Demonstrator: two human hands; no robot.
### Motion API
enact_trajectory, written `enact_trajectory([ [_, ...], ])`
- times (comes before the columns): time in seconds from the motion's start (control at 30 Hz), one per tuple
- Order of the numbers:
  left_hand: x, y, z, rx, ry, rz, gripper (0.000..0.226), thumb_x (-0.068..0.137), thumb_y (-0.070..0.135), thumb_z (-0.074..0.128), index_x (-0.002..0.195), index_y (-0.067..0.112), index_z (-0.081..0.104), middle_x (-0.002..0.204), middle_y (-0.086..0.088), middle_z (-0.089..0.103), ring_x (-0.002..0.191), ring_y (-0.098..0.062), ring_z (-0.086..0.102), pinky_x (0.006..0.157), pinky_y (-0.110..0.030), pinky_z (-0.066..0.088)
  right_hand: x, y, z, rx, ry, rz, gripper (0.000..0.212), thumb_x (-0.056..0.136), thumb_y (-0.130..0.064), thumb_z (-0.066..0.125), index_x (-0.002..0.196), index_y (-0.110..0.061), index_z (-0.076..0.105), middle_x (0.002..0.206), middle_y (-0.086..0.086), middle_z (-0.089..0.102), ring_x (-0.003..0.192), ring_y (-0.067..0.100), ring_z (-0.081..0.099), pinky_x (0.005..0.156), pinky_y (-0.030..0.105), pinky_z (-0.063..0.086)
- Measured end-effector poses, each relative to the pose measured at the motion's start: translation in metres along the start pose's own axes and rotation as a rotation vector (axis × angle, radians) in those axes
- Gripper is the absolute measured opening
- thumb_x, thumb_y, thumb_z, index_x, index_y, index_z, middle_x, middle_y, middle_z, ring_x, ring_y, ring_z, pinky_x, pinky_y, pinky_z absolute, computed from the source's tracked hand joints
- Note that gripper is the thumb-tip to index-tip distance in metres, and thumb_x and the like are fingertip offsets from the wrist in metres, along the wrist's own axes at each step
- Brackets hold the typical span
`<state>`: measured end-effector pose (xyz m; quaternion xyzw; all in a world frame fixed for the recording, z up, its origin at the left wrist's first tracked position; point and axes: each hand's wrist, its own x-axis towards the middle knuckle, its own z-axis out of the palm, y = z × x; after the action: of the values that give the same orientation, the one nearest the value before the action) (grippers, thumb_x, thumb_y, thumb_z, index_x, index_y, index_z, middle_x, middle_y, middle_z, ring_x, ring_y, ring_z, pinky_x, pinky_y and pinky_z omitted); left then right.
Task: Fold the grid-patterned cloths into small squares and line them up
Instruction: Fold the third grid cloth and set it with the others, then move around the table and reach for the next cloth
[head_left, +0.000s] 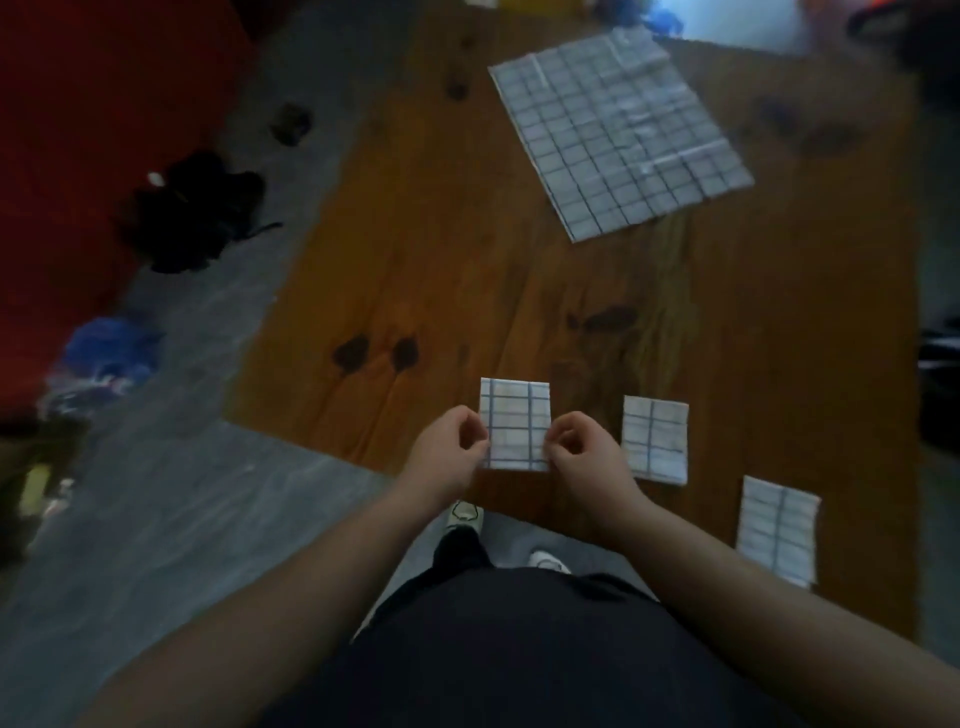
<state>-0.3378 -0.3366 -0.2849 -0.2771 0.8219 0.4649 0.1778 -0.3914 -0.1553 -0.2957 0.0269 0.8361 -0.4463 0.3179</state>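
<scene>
A small folded grid-patterned cloth (514, 423) lies near the front edge of the wooden table (467, 260). My left hand (449, 452) pinches its left edge and my right hand (584, 452) pinches its right edge, fingers curled. To the right lie two more folded squares, one (655, 439) close by and one (777, 530) nearer the table's right front corner. A large unfolded grid cloth (618, 130) lies flat at the far side of the table.
The table's left edge runs diagonally beside a grey floor (182, 493). A black bundle (192, 213) and blue items (111, 353) lie on the floor at left, by a red surface (78, 130). My shoes (465, 514) show below the table edge.
</scene>
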Motion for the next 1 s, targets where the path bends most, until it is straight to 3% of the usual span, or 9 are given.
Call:
enact_trajectory([
  [0.17,0.054,-0.011,-0.001,0.092,-0.2,0.038,0.011,0.098,0.019,0.063,0.101,0.029,0.06,0.104,0.009,0.064,0.09,-0.005,0.06,0.07,-0.02,0.049,0.019,0.014,0.032,-0.011,0.147,0.098,0.01,0.098,-0.017,0.061,0.1,-0.027,0.063,0.097,-0.01,0.065,0.093,0.007,0.061,0.071,0.019,0.046],
  [0.27,0.069,-0.015,0.004,0.178,-0.287,0.072,0.024,0.098,0.019,0.063,0.12,0.028,0.061,0.113,0.012,0.06,0.088,0.0,0.055,0.067,-0.014,0.045,0.027,0.02,0.042,-0.063,0.223,0.145,0.012,0.098,-0.018,0.059,0.105,-0.026,0.065,0.101,-0.011,0.064,0.096,0.007,0.06,0.078,0.023,0.046],
  [0.37,0.077,-0.018,0.006,0.312,-0.351,0.154,0.036,0.098,0.022,0.063,0.133,0.026,0.057,0.129,0.009,0.053,0.098,-0.004,0.053,0.071,-0.014,0.042,0.028,0.026,0.048,-0.127,0.269,0.155,0.017,0.1,-0.019,0.057,0.114,-0.023,0.066,0.107,-0.008,0.062,0.099,0.007,0.057,0.082,0.021,0.044],
  [0.53,0.085,-0.017,0.002,0.658,-0.374,0.326,0.045,0.096,0.029,0.063,0.139,0.027,0.053,0.132,0.002,0.047,0.112,-0.012,0.048,0.087,-0.028,0.051,0.027,0.032,0.054,-0.269,0.236,0.136,0.028,0.101,-0.021,0.055,0.127,-0.02,0.063,0.115,-0.006,0.055,0.106,0.008,0.048,0.095,0.027,0.046],
  [0.67,0.078,-0.007,0.001,0.942,-0.337,0.487,0.045,0.095,0.03,0.059,0.138,0.025,0.049,0.13,-0.003,0.047,0.114,-0.021,0.046,0.092,-0.036,0.047,0.013,0.031,0.053,-0.445,0.211,0.099,0.04,0.101,-0.028,0.051,0.14,-0.024,0.054,0.128,-0.002,0.053,0.117,0.015,0.043,0.1,0.031,0.042],
  [0.83,0.055,0.016,0.015,0.972,-0.341,0.593,0.054,0.099,0.028,0.053,0.15,0.022,0.039,0.148,-0.004,0.046,0.135,-0.024,0.042,0.111,-0.04,0.039,-0.019,0.03,0.025,-0.52,0.245,0.095,0.053,0.1,-0.033,0.05,0.151,-0.024,0.041,0.15,0.001,0.044,0.14,0.021,0.036,0.115,0.041,0.036],
  [1.0,0.011,0.063,0.063,0.972,-0.383,0.724,0.064,0.103,0.039,0.048,0.159,0.027,0.02,0.167,-0.003,0.023,0.154,-0.025,0.018,0.125,-0.045,0.016,-0.07,0.054,-0.025,-0.484,0.388,0.137,0.058,0.1,-0.036,0.05,0.155,-0.026,0.033,0.159,0.002,0.035,0.149,0.02,0.024,0.121,0.041,0.026],
])
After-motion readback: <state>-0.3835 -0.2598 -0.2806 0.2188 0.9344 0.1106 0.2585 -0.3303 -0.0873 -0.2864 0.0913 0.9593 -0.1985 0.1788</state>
